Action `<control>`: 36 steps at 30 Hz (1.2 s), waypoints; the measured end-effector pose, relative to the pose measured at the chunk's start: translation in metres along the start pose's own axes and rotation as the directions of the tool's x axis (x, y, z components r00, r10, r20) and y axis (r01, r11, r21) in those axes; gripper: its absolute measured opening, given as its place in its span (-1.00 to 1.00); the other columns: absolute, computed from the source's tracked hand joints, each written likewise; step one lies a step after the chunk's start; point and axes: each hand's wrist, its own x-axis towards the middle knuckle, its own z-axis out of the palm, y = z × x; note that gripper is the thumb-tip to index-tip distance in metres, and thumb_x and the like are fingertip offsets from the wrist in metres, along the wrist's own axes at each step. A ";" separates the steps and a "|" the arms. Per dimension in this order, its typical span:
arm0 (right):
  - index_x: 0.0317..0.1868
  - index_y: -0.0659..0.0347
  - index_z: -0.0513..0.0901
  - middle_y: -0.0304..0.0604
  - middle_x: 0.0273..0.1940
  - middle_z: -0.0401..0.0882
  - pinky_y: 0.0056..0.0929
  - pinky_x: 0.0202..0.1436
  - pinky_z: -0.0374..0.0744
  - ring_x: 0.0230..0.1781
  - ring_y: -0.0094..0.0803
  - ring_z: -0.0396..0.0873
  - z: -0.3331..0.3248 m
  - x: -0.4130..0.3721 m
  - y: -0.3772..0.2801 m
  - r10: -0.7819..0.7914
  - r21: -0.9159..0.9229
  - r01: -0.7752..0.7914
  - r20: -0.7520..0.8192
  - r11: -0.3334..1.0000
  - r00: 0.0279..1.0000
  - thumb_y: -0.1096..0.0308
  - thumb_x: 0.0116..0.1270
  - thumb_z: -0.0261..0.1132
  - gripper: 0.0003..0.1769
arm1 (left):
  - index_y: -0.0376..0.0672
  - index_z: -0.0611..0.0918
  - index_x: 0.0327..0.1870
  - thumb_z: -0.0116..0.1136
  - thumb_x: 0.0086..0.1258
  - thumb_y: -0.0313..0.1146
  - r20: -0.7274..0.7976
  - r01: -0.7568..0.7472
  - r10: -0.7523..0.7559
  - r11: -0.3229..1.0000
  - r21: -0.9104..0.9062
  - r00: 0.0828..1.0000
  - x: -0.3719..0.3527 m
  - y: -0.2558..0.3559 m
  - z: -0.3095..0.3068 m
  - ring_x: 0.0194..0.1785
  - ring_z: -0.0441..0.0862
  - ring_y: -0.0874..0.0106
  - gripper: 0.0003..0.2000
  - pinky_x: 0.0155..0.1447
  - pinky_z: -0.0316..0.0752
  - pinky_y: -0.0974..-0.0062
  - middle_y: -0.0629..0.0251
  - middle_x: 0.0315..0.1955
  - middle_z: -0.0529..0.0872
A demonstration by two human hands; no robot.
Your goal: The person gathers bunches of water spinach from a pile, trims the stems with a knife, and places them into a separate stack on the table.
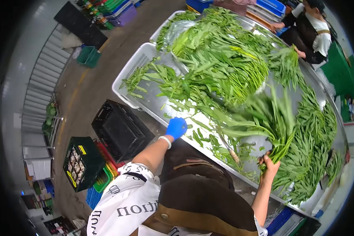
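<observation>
My right hand (269,165), bare, is wrapped round the stems of a bunch of leafy greens (277,135), which look like water spinach. Its leaves fan out up and to the left, smeared by motion. At the near edge of the metal table (252,142), my left hand (177,128) in a blue glove is curled closed; whether it grips anything I cannot make out. Between the hands lies a knife (233,155) with a light handle, among loose leaves. A big pile of greens (224,67) covers the table's far part, and more greens (308,145) lie along the right side.
A white crate (134,59) with some leaves stands at the table's left end. Black crates (120,129) and a dark green crate (82,163) with packed goods sit on the floor to my left. Across the table, a person (310,31) handles greens at the far right.
</observation>
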 end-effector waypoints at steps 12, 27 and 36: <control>-0.35 0.26 0.61 -0.23 -0.51 0.60 -0.53 -0.44 0.46 -0.53 -0.52 0.51 -0.011 0.017 0.122 0.418 -0.038 -0.430 -0.169 0.902 0.893 0.49 0.15 0.32 -0.94 | -0.02 0.66 -0.47 0.31 0.02 -0.39 0.012 -0.085 0.085 0.996 -0.008 0.996 0.004 -0.005 0.002 -0.29 0.58 0.13 -0.93 -0.17 0.46 0.17 0.24 -0.42 0.66; 0.29 0.33 0.32 -0.05 0.01 0.58 -0.42 0.04 0.54 -0.05 -0.37 0.59 0.042 -0.001 0.083 0.190 -0.093 -0.198 -0.091 0.976 0.978 0.36 0.12 0.45 -0.26 | -0.27 0.45 0.27 0.12 0.46 -0.19 0.764 0.665 0.327 0.376 -0.645 0.556 0.061 0.238 0.045 0.12 0.56 0.43 -0.54 0.20 0.45 0.44 0.18 0.14 0.57; 0.10 0.33 0.51 -0.10 -0.02 0.59 -0.48 0.13 0.39 -0.01 -0.30 0.51 0.010 0.001 0.110 0.517 0.046 -0.517 -0.169 0.855 0.839 0.09 0.32 0.19 -0.49 | -0.18 0.57 0.09 0.09 0.44 -0.20 0.928 0.957 0.243 0.003 -0.290 0.281 0.069 0.199 0.092 -0.02 0.65 0.32 -0.68 0.11 0.52 0.33 0.23 -0.10 0.70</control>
